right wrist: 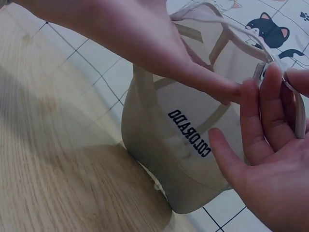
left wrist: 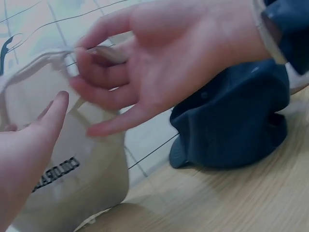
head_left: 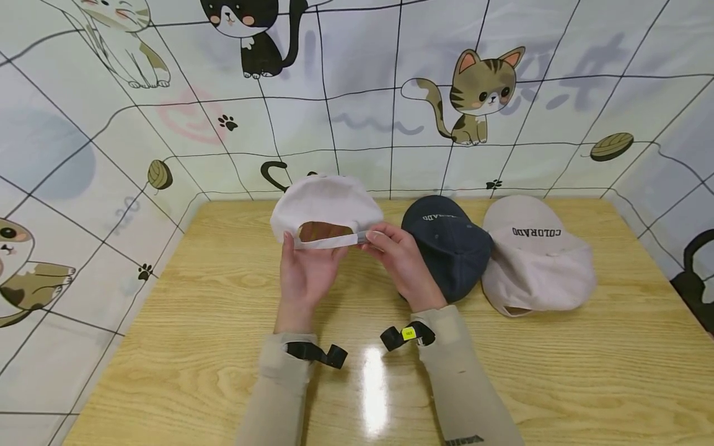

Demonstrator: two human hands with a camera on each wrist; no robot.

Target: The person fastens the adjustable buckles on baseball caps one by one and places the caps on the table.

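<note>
A pale cap point(head_left: 329, 198) is held up over the table with its back opening toward me. My left hand point(head_left: 305, 275) grips it from below, thumb at the rim and fingers reaching under the cap. With thumb and fingertips, my right hand point(head_left: 397, 255) pinches the end of the cap's back strap point(head_left: 328, 243), beside a small metal buckle point(head_left: 362, 237). Dark COLORADO lettering point(right wrist: 189, 133) shows on the cap in the right wrist view. The brim is hidden behind the crown in the head view.
On the table point(head_left: 184, 322), a navy cap point(head_left: 454, 248) lies just right of my right hand. Touching it, another pale cap point(head_left: 535, 266) with COLORADO lettering lies farther right. A cat-printed cloth point(head_left: 357, 124) stands behind the table and along both sides.
</note>
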